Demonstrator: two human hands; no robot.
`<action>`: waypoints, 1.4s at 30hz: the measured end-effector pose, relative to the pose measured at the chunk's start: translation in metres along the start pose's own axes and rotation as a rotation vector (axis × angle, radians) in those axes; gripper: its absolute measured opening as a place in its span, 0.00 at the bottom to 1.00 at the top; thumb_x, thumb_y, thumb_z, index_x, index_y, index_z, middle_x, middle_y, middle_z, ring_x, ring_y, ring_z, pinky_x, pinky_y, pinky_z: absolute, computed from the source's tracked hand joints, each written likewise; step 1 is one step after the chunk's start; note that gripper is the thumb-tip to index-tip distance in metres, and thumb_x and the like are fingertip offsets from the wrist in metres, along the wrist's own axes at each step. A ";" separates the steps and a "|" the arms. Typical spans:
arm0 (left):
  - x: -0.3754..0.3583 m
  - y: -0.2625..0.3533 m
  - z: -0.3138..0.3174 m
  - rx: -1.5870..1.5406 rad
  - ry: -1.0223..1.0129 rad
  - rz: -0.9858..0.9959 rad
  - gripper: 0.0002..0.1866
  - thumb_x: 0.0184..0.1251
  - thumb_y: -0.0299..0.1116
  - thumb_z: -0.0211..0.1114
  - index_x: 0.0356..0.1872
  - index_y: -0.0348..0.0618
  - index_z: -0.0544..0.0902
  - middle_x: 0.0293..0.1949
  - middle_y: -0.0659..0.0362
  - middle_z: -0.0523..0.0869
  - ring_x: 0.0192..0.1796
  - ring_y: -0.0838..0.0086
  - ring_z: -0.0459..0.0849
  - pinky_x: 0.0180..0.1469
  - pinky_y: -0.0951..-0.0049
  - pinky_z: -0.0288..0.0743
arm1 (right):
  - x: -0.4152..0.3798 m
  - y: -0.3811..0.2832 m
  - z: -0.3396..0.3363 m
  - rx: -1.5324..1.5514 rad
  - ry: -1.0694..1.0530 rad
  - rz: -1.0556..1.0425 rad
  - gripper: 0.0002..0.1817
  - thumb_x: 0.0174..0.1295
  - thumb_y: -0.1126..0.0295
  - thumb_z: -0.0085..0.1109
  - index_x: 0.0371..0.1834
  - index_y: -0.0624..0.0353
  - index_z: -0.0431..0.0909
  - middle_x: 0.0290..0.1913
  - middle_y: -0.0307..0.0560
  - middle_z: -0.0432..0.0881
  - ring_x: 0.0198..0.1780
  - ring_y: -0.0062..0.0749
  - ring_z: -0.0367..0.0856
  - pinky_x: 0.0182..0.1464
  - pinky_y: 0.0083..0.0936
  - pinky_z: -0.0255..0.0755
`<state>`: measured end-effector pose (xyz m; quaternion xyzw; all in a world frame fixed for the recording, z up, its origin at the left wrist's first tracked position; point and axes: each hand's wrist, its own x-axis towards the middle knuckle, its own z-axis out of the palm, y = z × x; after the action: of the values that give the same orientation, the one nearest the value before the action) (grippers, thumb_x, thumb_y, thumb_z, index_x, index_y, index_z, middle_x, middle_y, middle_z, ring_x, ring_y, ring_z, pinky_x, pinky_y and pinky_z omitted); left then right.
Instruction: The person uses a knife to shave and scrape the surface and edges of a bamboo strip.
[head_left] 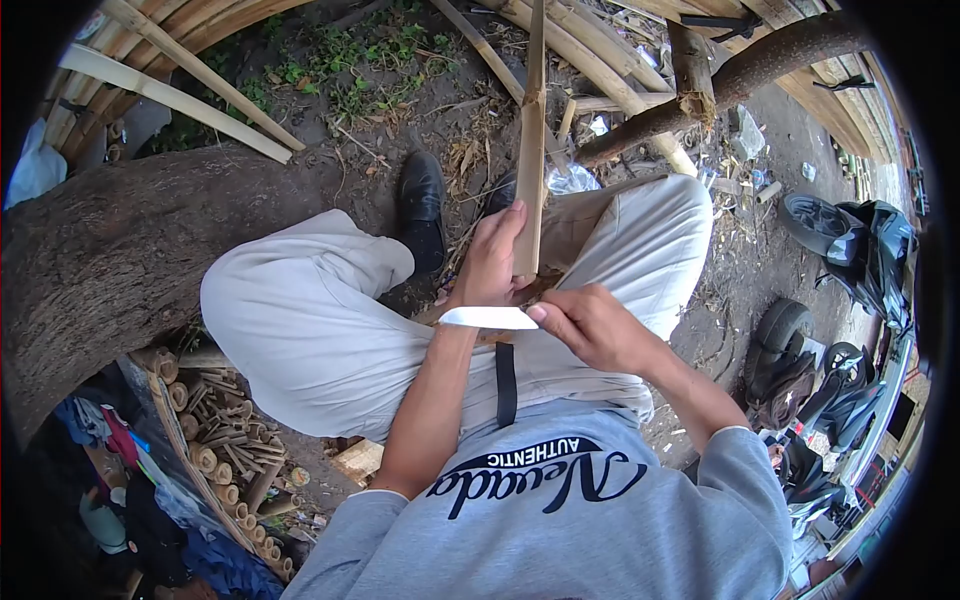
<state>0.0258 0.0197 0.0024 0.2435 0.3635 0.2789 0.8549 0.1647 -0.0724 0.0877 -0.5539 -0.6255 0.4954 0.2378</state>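
Note:
A split bamboo strip (531, 180) rises between my knees, and my left hand (490, 262) is wrapped round its lower end. My right hand (598, 325) is closed on a knife, whose handle is mostly hidden in the fist. The pale knife blade (488, 317) points left, crossing over my left wrist just below the strip's end. My fists are close together above my lap. A black strap (506, 385) lies at my waist.
A thick tree trunk (130, 260) lies left, above stacked bamboo pieces (225, 440). Bamboo poles (600, 60) and a dark branch (740, 80) cross at the upper right. A parked motorbike (865, 240) stands right. Bamboo slats (190, 100) reach in at the upper left.

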 end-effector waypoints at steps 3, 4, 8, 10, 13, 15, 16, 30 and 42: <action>0.024 -0.039 -0.040 0.398 -0.006 0.184 0.14 0.82 0.44 0.54 0.44 0.44 0.78 0.29 0.63 0.76 0.22 0.83 0.75 0.19 0.82 0.63 | 0.001 -0.002 -0.011 0.084 0.169 0.103 0.26 0.81 0.56 0.45 0.28 0.66 0.73 0.18 0.48 0.68 0.21 0.34 0.67 0.29 0.34 0.63; 0.015 -0.036 -0.033 0.323 -0.049 0.185 0.14 0.82 0.42 0.53 0.48 0.42 0.79 0.32 0.63 0.76 0.26 0.83 0.76 0.20 0.82 0.64 | 0.006 0.002 -0.022 0.052 0.221 0.147 0.26 0.80 0.56 0.45 0.30 0.68 0.74 0.19 0.52 0.69 0.22 0.39 0.65 0.30 0.36 0.65; -0.001 -0.014 -0.022 0.181 -0.123 0.032 0.15 0.82 0.38 0.52 0.57 0.38 0.78 0.42 0.61 0.76 0.33 0.82 0.78 0.23 0.80 0.67 | 0.022 0.020 -0.032 -0.032 0.241 0.195 0.26 0.80 0.55 0.46 0.33 0.69 0.76 0.20 0.57 0.71 0.24 0.48 0.63 0.31 0.40 0.67; -0.003 -0.013 -0.019 0.191 -0.095 0.023 0.15 0.82 0.37 0.52 0.58 0.38 0.78 0.42 0.61 0.76 0.33 0.82 0.78 0.23 0.80 0.67 | 0.023 0.022 -0.031 -0.059 0.209 0.185 0.25 0.80 0.55 0.46 0.33 0.69 0.76 0.21 0.58 0.71 0.24 0.50 0.64 0.32 0.40 0.67; -0.006 -0.007 -0.014 0.422 -0.024 0.144 0.16 0.82 0.35 0.52 0.59 0.36 0.78 0.39 0.59 0.76 0.33 0.81 0.78 0.23 0.80 0.66 | 0.022 0.021 -0.028 -0.084 0.202 0.164 0.24 0.79 0.57 0.47 0.34 0.69 0.77 0.22 0.62 0.73 0.26 0.59 0.70 0.33 0.43 0.67; -0.005 0.001 -0.018 0.202 -0.149 0.001 0.21 0.82 0.50 0.51 0.38 0.42 0.79 0.25 0.66 0.76 0.22 0.85 0.72 0.21 0.78 0.64 | 0.012 0.018 -0.017 -0.073 0.187 0.033 0.24 0.80 0.57 0.46 0.30 0.67 0.74 0.20 0.58 0.70 0.23 0.51 0.67 0.30 0.40 0.64; -0.006 0.011 0.001 0.645 -0.048 0.443 0.23 0.83 0.48 0.50 0.33 0.40 0.78 0.25 0.67 0.75 0.26 0.85 0.72 0.28 0.77 0.67 | 0.005 0.011 -0.017 -0.091 0.020 0.074 0.22 0.78 0.58 0.49 0.33 0.68 0.78 0.24 0.66 0.76 0.31 0.64 0.77 0.34 0.46 0.68; -0.011 -0.003 -0.007 -0.151 -0.116 -0.089 0.18 0.84 0.48 0.48 0.36 0.49 0.74 0.18 0.69 0.66 0.14 0.85 0.60 0.15 0.81 0.50 | 0.016 0.018 -0.013 -0.054 0.199 0.142 0.24 0.79 0.57 0.47 0.35 0.69 0.76 0.25 0.64 0.77 0.30 0.64 0.75 0.37 0.45 0.70; -0.012 -0.011 -0.014 -0.425 -0.242 -0.095 0.13 0.82 0.41 0.46 0.34 0.51 0.71 0.13 0.70 0.65 0.10 0.87 0.57 0.14 0.84 0.46 | 0.042 0.018 -0.012 -0.016 0.276 0.184 0.25 0.80 0.57 0.47 0.32 0.69 0.77 0.21 0.61 0.74 0.23 0.58 0.68 0.31 0.43 0.68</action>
<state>0.0115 0.0066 -0.0076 0.0727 0.2026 0.2775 0.9363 0.1719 -0.0308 0.0659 -0.6734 -0.5375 0.4292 0.2708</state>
